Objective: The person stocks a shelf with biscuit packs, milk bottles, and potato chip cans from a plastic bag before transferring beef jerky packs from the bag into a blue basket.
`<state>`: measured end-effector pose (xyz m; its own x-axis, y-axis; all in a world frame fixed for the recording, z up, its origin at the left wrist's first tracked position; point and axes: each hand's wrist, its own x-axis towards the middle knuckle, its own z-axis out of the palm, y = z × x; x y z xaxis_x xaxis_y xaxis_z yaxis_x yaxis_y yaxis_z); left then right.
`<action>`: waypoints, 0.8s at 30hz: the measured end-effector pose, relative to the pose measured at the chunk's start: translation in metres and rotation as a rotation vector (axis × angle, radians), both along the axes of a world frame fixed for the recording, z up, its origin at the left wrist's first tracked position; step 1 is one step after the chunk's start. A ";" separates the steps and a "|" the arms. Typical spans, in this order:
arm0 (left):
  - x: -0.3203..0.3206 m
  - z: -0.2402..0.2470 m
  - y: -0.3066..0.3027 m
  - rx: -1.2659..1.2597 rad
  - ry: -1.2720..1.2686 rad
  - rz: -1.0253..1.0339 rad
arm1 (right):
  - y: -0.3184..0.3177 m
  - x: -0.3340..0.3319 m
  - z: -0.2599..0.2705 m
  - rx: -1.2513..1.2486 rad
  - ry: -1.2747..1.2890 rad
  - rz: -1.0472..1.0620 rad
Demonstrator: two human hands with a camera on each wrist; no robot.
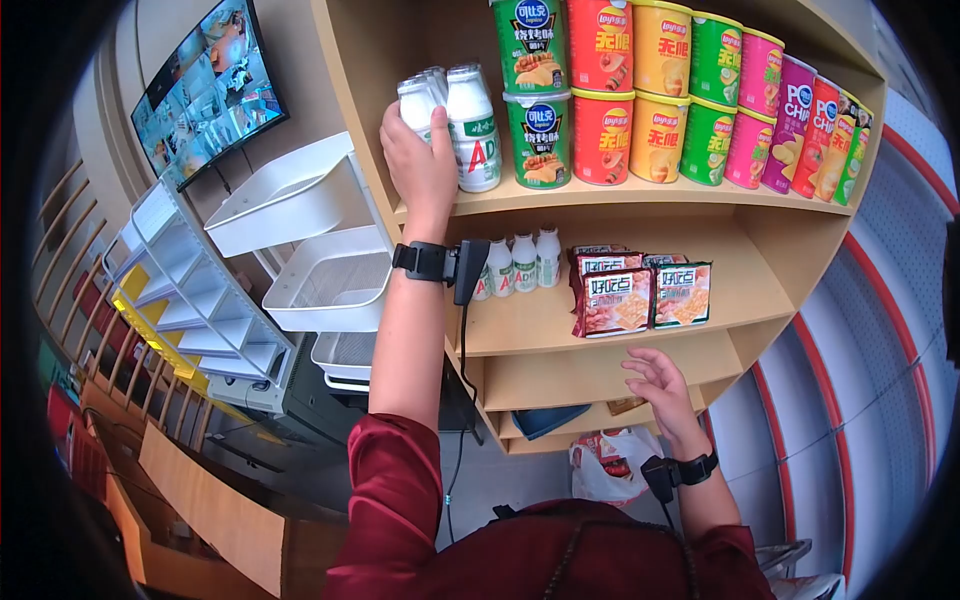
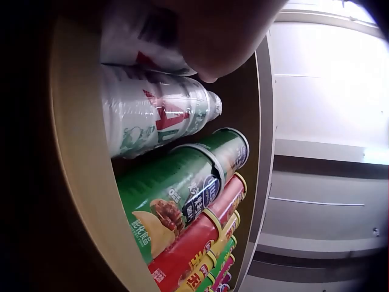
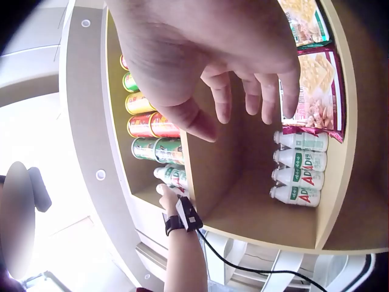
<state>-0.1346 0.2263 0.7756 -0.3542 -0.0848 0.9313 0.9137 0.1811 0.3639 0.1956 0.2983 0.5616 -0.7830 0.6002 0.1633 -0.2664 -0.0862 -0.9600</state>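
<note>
My left hand (image 1: 422,160) is raised to the upper shelf and grips a shrink-wrapped pack of white AD milk bottles (image 1: 458,120) at the shelf's left end. The left wrist view shows that bottle pack (image 2: 155,118) lying beside green and red chip cans (image 2: 182,194). My right hand (image 1: 660,385) hovers open, fingers loosely spread, in front of the lower shelf's edge, holding nothing. In the right wrist view the right hand (image 3: 213,55) hangs before a row of small AD bottles (image 3: 301,167) and cracker packs (image 3: 316,91).
Stacked chip cans (image 1: 640,90) fill the upper shelf (image 1: 620,192). Small bottles (image 1: 520,262) and red cracker packs (image 1: 640,295) stand on the middle shelf. A white rack of trays (image 1: 300,250) stands to the left, with a wall monitor (image 1: 205,85) above it. A plastic bag (image 1: 610,465) lies on the floor.
</note>
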 end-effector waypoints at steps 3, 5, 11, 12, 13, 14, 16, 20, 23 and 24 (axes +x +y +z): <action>-0.002 -0.002 -0.005 -0.045 -0.038 -0.119 | 0.000 0.000 -0.001 -0.021 -0.025 -0.001; 0.006 -0.016 -0.008 -0.048 0.013 -0.053 | -0.003 0.000 0.000 -0.025 -0.015 -0.013; 0.052 -0.137 -0.041 -0.159 0.439 -0.200 | 0.004 0.009 -0.010 -0.008 -0.047 -0.062; 0.054 -0.166 -0.041 -0.323 0.315 -0.186 | 0.005 0.011 -0.012 -0.001 -0.064 -0.069; 0.047 -0.187 -0.034 -0.328 0.314 -0.194 | 0.006 0.014 -0.014 -0.008 -0.066 -0.075; 0.038 -0.207 -0.026 -0.316 0.096 -0.189 | 0.006 0.017 -0.015 -0.001 -0.069 -0.098; 0.015 -0.234 -0.010 -0.304 -0.123 -0.188 | 0.008 0.021 -0.018 0.005 -0.074 -0.126; -0.039 -0.251 0.033 -0.214 -0.461 -0.132 | 0.008 0.027 -0.020 -0.016 -0.084 -0.178; -0.054 -0.251 0.047 -0.217 -0.579 -0.171 | 0.005 0.030 -0.023 -0.037 -0.094 -0.200; -0.054 -0.250 0.048 -0.225 -0.612 -0.172 | 0.005 0.031 -0.024 -0.039 -0.093 -0.209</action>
